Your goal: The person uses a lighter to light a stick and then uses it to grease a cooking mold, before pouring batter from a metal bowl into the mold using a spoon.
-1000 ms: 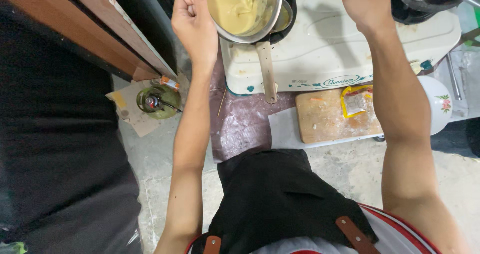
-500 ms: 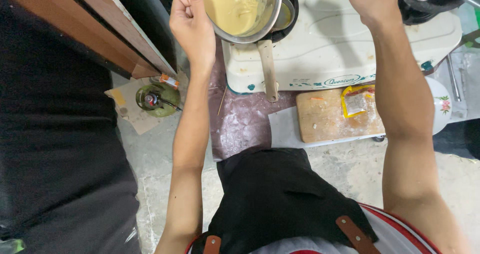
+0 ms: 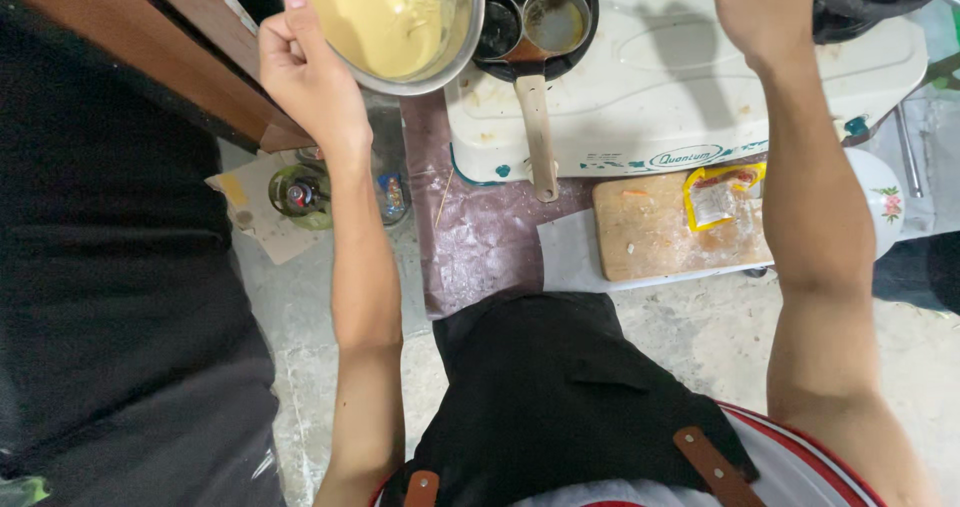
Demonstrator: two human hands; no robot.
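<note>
Since a second ago, the metal bowl of yellow batter point(image 3: 385, 22) has swung to the person's left, clear of the dark pan point(image 3: 535, 17) it was covering, so the pan's round moulds now show. The left hand point(image 3: 310, 72) holds the bowl by its near rim, fingers curled around the edge with the thumb on top, and the bowl tilts slightly toward the pan. The bowl now hangs beside the stove point(image 3: 690, 87), over the gap between it and a wooden panel point(image 3: 190, 57), not above the burner. The pan lies to the right of the bowl, just beside it, and its long pale handle point(image 3: 538, 132) points straight back toward the person. The right hand point(image 3: 760, 7) is raised over the far right of the stove, well apart from the pan; its fingers are cut off by the picture's top edge, so whether they hold anything cannot be told. The left hand is the nearer one to the pan. Below the stove lie a cutting board point(image 3: 660, 232) and a yellow packet point(image 3: 720, 197).
</note>
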